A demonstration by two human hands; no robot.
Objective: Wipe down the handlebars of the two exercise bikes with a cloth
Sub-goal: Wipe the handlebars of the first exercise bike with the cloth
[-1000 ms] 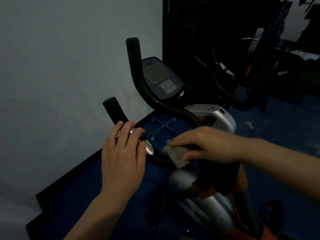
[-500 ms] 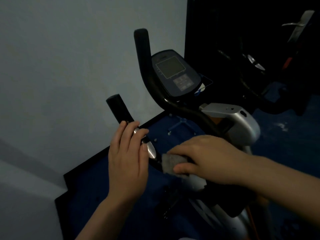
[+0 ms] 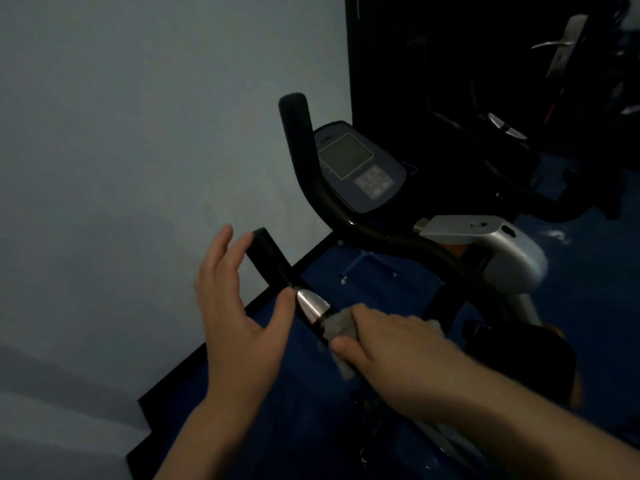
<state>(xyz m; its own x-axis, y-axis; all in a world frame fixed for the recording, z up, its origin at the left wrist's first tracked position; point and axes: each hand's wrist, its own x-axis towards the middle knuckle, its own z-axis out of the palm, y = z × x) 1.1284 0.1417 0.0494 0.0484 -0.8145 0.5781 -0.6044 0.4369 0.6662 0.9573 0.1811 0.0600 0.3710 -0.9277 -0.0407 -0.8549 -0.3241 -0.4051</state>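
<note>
Now the left hand (image 3: 239, 317) has let go of the near handlebar (image 3: 273, 265), fingers spread; the right hand (image 3: 391, 348) presses the cloth (image 3: 337, 325) there, free to wipe upward.

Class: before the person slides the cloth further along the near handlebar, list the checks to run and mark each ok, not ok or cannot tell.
1. Cloth wrapped on the near handlebar: ok.
2. Right hand shut on the cloth: ok.
3. Left hand clear of the wiping path: not ok, its thumb touches the bar beside the metal sensor.
4. Foam grip end uncovered: ok.
5. Far handlebar already wiped: cannot tell.
</note>
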